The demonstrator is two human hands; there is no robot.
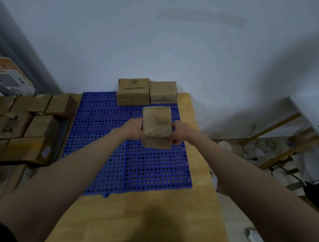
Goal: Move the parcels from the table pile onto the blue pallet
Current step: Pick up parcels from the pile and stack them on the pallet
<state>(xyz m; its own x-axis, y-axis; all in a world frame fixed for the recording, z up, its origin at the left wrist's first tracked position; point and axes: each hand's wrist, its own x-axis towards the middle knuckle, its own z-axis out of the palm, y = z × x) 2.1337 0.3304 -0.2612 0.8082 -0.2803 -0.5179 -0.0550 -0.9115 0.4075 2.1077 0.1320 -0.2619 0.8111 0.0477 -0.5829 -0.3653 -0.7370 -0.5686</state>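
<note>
I hold a brown cardboard parcel (157, 125) above the middle of the blue perforated pallet (126, 156). My left hand (134, 128) grips its left side and my right hand (180, 132) grips its right side. Two brown parcels (133, 91) (163, 92) sit side by side at the pallet's far edge, against the wall. The pile of brown parcels (27, 129) lies to the left of the pallet.
The pallet lies on a wooden table (139, 218) whose right edge drops to a cluttered floor (265, 151) with cables and a white table frame. A printed carton (8, 78) stands at the far left behind the pile.
</note>
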